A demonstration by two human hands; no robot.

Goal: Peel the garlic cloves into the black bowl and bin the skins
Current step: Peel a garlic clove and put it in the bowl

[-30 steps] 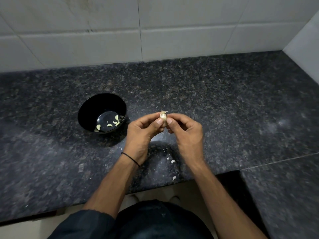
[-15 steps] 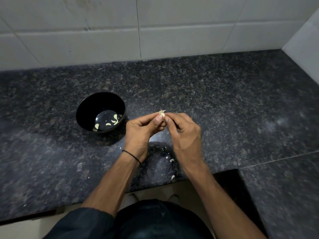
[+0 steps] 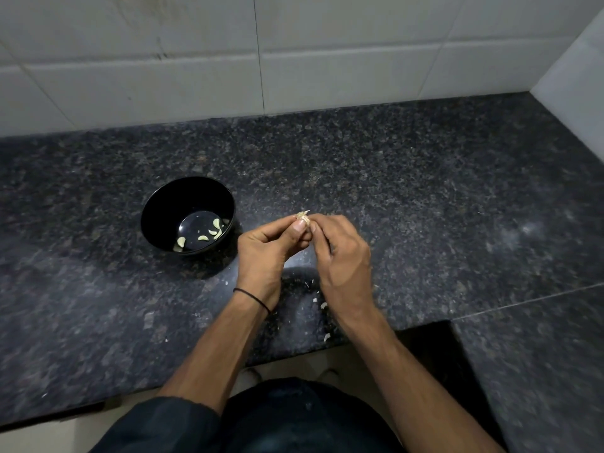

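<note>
A black bowl (image 3: 188,214) stands on the dark granite counter (image 3: 425,197), left of my hands, with several peeled garlic cloves (image 3: 202,238) lying in its bottom. My left hand (image 3: 266,253) and my right hand (image 3: 340,259) meet above the counter and together pinch one garlic clove (image 3: 303,217) at their fingertips. A dry papery tip of skin sticks up from the clove; most of the clove is hidden by the fingers. Bits of skin (image 3: 323,305) lie on the counter under my wrists.
A white tiled wall (image 3: 294,60) backs the counter, and a second wall closes the right corner. The counter's front edge runs close to my body, with a stepped section at the lower right. No bin is in view.
My hands have turned slightly while working the clove, so less of it shows between the fingertips now. The bowl has not moved.
</note>
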